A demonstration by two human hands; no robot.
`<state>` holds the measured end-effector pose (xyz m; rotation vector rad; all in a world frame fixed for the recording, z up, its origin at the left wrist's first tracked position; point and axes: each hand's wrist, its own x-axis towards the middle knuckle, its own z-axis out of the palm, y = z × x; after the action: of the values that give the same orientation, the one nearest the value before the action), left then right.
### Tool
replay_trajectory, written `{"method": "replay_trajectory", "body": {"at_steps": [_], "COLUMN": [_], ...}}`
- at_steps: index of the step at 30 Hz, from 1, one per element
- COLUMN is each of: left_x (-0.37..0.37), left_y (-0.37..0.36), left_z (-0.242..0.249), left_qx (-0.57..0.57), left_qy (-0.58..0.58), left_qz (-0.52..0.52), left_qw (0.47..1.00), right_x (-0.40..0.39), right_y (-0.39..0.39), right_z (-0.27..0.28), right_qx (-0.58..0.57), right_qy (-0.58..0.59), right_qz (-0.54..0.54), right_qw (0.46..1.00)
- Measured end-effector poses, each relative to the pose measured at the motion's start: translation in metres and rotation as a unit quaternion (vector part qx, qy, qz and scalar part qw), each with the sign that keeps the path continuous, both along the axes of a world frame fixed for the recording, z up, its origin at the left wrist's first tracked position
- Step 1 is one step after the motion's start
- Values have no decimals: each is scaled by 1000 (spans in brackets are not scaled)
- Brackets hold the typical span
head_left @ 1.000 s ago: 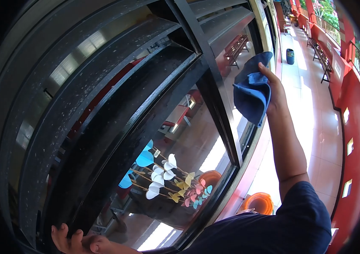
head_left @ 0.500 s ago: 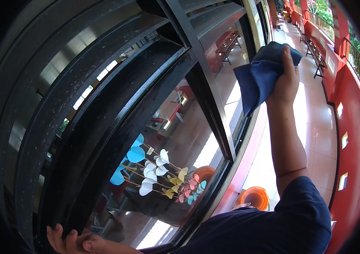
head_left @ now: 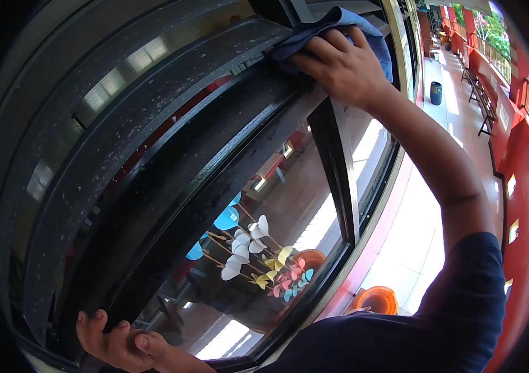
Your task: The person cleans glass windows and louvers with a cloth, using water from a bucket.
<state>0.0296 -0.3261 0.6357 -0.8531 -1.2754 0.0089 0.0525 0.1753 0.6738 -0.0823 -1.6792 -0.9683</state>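
My right hand (head_left: 345, 65) is closed on a dark blue cloth (head_left: 370, 38) at the top centre. The cloth lies against the right end of a black louvre slat (head_left: 215, 118), where the slat meets the dark window frame (head_left: 333, 155). Down at the lower left, my left hand (head_left: 118, 343) has its fingers bent and apart, holding nothing, beside the lower part of the black slats. Whether its fingertips touch the frame is unclear. Paper butterflies and hearts (head_left: 246, 248) in blue, white, yellow and pink show at the glass pane below the slats.
An orange pot (head_left: 376, 301) stands on the floor beside the window wall. Along the tiled corridor (head_left: 414, 217) are a dark blue bin (head_left: 436, 93) and a long bench (head_left: 481, 102). A red wall (head_left: 525, 186) with small openings runs down the right side.
My right hand has moved left with the cloth, from over the corridor onto the end of the slat. The view has shifted slightly; my left hand keeps much the same pose.
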Motion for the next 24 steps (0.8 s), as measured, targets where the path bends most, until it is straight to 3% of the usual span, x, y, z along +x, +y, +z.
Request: {"method": "replay_trajectory", "body": {"at_steps": [4,10,14,16,21,24], "left_x": [1,-6,-6,-3,-6,-7], "left_y": [1,-3,-4,2,0,0], "left_z": [-1,-2,-3,0,-2,-4], "left_qx": [2,26,23,18,29,43], "left_qy": [1,50,61,62,69,74], "left_qz": [12,2,-12,-3,-14,-12], "left_qw": [1000,998,998,998,997,996], "right_x": [-5,-13,-5,-5,11,-3], "right_y": [-22,-45,-24,-25,-46,-37], "right_z": [5,20,12,9,23,18], "right_qx": [-94,-147,-158,-135,-222,-159], "right_qy": [-36,-104,-66,-47,-96,-56], "right_qz": [-74,-152,0,-13,-14,7], "right_qw": [992,972,985,990,970,986]}}
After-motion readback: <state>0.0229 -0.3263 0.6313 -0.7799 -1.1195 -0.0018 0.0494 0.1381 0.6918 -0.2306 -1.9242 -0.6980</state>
